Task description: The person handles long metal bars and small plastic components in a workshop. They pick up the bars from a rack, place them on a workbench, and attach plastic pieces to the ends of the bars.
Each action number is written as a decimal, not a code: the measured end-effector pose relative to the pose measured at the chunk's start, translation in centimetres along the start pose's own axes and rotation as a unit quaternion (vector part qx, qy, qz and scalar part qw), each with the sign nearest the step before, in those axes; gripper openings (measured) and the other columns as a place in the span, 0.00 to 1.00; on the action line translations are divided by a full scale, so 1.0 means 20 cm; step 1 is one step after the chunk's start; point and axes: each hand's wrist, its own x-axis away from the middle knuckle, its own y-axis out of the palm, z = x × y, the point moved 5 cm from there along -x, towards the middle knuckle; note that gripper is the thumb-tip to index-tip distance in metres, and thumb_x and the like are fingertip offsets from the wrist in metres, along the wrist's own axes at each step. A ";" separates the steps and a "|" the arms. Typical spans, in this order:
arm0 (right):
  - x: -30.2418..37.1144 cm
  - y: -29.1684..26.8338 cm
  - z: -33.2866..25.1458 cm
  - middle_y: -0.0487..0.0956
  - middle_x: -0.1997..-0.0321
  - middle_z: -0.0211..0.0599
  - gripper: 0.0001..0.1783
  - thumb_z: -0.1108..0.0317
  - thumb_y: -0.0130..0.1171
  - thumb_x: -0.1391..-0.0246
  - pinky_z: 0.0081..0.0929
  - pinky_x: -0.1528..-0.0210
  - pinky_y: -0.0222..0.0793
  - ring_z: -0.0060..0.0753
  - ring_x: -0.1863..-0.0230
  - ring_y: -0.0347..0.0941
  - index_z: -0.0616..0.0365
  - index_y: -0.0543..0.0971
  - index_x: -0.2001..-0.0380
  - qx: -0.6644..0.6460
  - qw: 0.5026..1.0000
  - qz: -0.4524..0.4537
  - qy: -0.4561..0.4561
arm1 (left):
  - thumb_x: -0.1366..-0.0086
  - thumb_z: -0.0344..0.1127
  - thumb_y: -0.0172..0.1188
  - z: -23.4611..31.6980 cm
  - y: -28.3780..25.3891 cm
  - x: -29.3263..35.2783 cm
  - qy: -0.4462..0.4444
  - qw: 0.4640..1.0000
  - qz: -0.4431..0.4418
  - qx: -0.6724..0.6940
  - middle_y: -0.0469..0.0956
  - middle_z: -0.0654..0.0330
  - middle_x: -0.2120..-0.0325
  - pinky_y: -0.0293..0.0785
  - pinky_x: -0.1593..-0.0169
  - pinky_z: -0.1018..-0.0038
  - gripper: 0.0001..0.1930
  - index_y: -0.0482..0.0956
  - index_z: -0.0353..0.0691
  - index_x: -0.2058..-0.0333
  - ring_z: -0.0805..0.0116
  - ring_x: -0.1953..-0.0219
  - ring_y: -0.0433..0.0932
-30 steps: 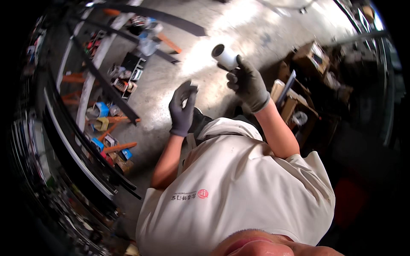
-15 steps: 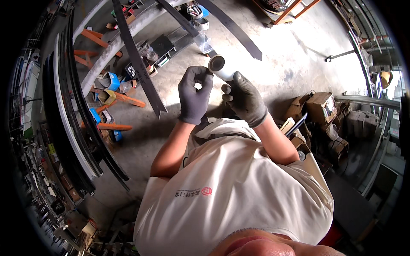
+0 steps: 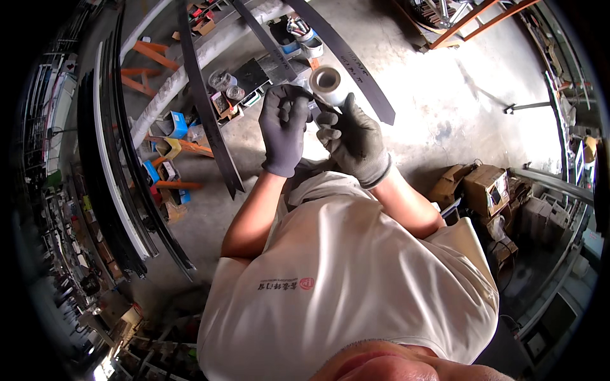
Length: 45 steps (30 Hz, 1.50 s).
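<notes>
A roll of pale, shiny film or tape (image 3: 330, 96) with a brown hollow core stands tilted in front of me, its open end upward. My right hand (image 3: 359, 142), in a dark grey glove, grips the roll's lower part with the thumb along its right side and the fingers curled. Just left of the roll, my left hand (image 3: 284, 130) is closed in a similar glove, thumb and fingertips pinched together near the roll's edge. Whatever lies in that pinch is too small to make out.
Long dark metal strips (image 3: 206, 95) stretch across a white-wrapped bar (image 3: 162, 98) on orange stands. Black and white profiles (image 3: 114, 159) lean at left. A bucket of tubes (image 3: 309, 44) stands beyond the roll. Cardboard boxes (image 3: 486, 188) are stacked at right.
The roll has swung slightly upward and left, so its open end faces me more. My left fingers have closed tighter beside it. The surroundings have shifted a little in view.
</notes>
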 end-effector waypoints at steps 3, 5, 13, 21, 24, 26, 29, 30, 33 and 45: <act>-0.03 0.01 -0.09 0.77 0.54 0.40 0.26 0.54 0.57 0.30 0.20 0.66 0.70 0.28 0.62 0.73 0.64 0.70 0.41 0.027 0.999 0.021 -0.023 | 0.30 0.36 0.66 0.02 0.10 -0.05 -0.040 0.999 -0.009 0.005 0.77 0.70 0.67 0.65 0.72 0.84 0.13 0.76 0.39 0.52 0.85 0.73 0.69; -0.06 -0.02 -0.12 0.77 0.54 0.36 0.26 0.54 0.60 0.31 0.20 0.64 0.69 0.25 0.62 0.74 0.60 0.70 0.40 0.049 0.998 0.029 -0.028 | 0.32 0.33 0.68 0.03 0.16 -0.10 -0.019 0.998 -0.054 0.010 0.80 0.64 0.63 0.78 0.65 0.82 0.14 0.75 0.36 0.53 0.77 0.68 0.83; -0.09 0.10 -0.16 0.76 0.51 0.29 0.20 0.57 0.59 0.30 0.19 0.65 0.65 0.22 0.61 0.67 0.54 0.72 0.41 0.160 0.969 0.048 -0.181 | 0.34 0.31 0.71 -0.06 0.20 -0.24 -0.070 0.993 -0.082 -0.055 0.82 0.65 0.66 0.77 0.63 0.80 0.11 0.79 0.35 0.59 0.82 0.67 0.78; -0.18 0.06 -0.17 0.76 0.47 0.33 0.25 0.55 0.60 0.31 0.19 0.65 0.67 0.23 0.61 0.68 0.58 0.69 0.40 0.057 0.987 0.018 -0.147 | 0.34 0.26 0.63 -0.15 0.07 -0.44 0.017 0.997 -0.070 -0.020 0.77 0.69 0.74 0.72 0.69 0.82 0.04 0.76 0.38 0.63 0.84 0.74 0.73; -0.21 0.09 -0.17 0.74 0.42 0.38 0.33 0.52 0.60 0.32 0.18 0.65 0.69 0.23 0.61 0.69 0.62 0.64 0.35 0.045 0.990 0.003 -0.134 | 0.34 0.26 0.62 -0.14 0.02 -0.49 0.001 0.997 -0.073 -0.017 0.76 0.71 0.72 0.71 0.67 0.81 0.04 0.76 0.40 0.62 0.84 0.72 0.72; -0.25 0.08 -0.15 0.74 0.42 0.38 0.33 0.51 0.59 0.32 0.18 0.64 0.69 0.23 0.60 0.68 0.62 0.65 0.35 0.047 0.992 -0.003 -0.115 | 0.33 0.28 0.63 -0.12 0.00 -0.50 0.023 0.996 -0.082 -0.020 0.76 0.71 0.70 0.70 0.67 0.81 0.05 0.76 0.39 0.62 0.84 0.72 0.71; -0.29 0.07 -0.13 0.74 0.42 0.37 0.31 0.50 0.58 0.31 0.19 0.63 0.68 0.24 0.59 0.68 0.60 0.67 0.36 0.076 0.992 -0.003 -0.101 | 0.31 0.32 0.63 -0.05 0.00 -0.54 -0.038 0.993 -0.086 0.072 0.77 0.70 0.69 0.68 0.67 0.82 0.06 0.77 0.38 0.59 0.85 0.71 0.70; -0.30 0.08 -0.13 0.75 0.42 0.37 0.30 0.49 0.58 0.31 0.19 0.63 0.68 0.24 0.58 0.68 0.59 0.68 0.37 0.091 0.991 -0.001 -0.099 | 0.30 0.34 0.63 -0.05 -0.01 -0.57 -0.071 0.985 -0.133 0.086 0.79 0.68 0.65 0.71 0.64 0.82 0.11 0.79 0.36 0.53 0.84 0.69 0.73; -0.30 0.09 -0.12 0.76 0.43 0.35 0.28 0.49 0.57 0.30 0.20 0.63 0.67 0.25 0.57 0.67 0.58 0.71 0.39 0.153 0.982 -0.018 -0.104 | 0.30 0.31 0.62 0.02 0.01 -0.56 0.067 0.971 -0.222 -0.064 0.82 0.66 0.62 0.73 0.61 0.82 0.12 0.80 0.36 0.49 0.84 0.66 0.76; -0.40 -0.09 -0.28 0.80 0.48 0.54 0.31 0.52 0.62 0.34 0.39 0.49 0.82 0.46 0.48 0.81 0.66 0.70 0.39 0.388 0.920 0.044 0.028 | 0.23 0.35 0.58 -0.15 -0.31 -0.56 -0.022 0.982 -0.188 -0.022 0.86 0.63 0.65 0.78 0.62 0.80 0.09 0.82 0.38 0.52 0.79 0.64 0.83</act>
